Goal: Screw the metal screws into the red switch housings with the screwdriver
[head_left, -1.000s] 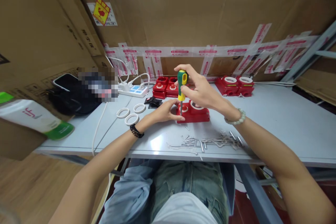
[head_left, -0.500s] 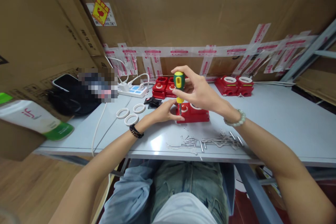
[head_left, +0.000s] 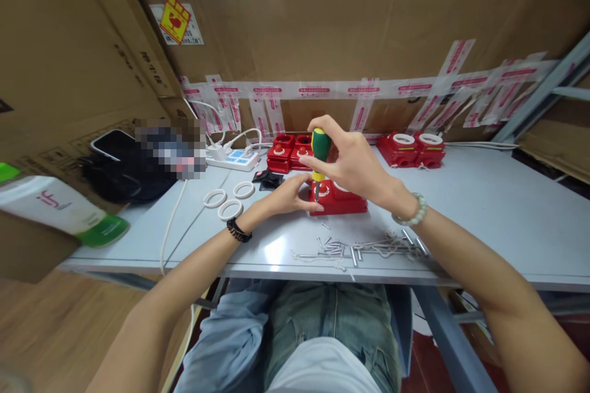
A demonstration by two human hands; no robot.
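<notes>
Fingers of the right hand (head_left: 354, 163) were wrapped around the green and yellow handle of a screwdriver (head_left: 319, 156), which stood nearly upright just above the middle of the frame, its thin shaft pointing down into the near left corner of a red housing (head_left: 338, 201). Held that way, the tool seemed lined up with a screw hole, so that pressure could go straight down the shaft. The left hand (head_left: 290, 194) lay against the left end of the housing, fingertips closed lightly near the driver's tip, probably to steady the part and guide the blade; whether it pinched a screw could not be told.

That housing sat flat on the grey table (head_left: 483, 209), close to the frame's centre. It was a low, oblong block of glossy red plastic with two round openings on top, one fitted with a white ring, and it was partly hidden by both hands.

Loose screws (head_left: 364, 249) were scattered just below it, near the table's front edge, within easy reach. Three spare white rings (head_left: 230, 199) lay to the left of centre. Further red housings (head_left: 412, 148) stood at the back, right of centre, and a white power strip (head_left: 233, 159) rested left of them.
</notes>
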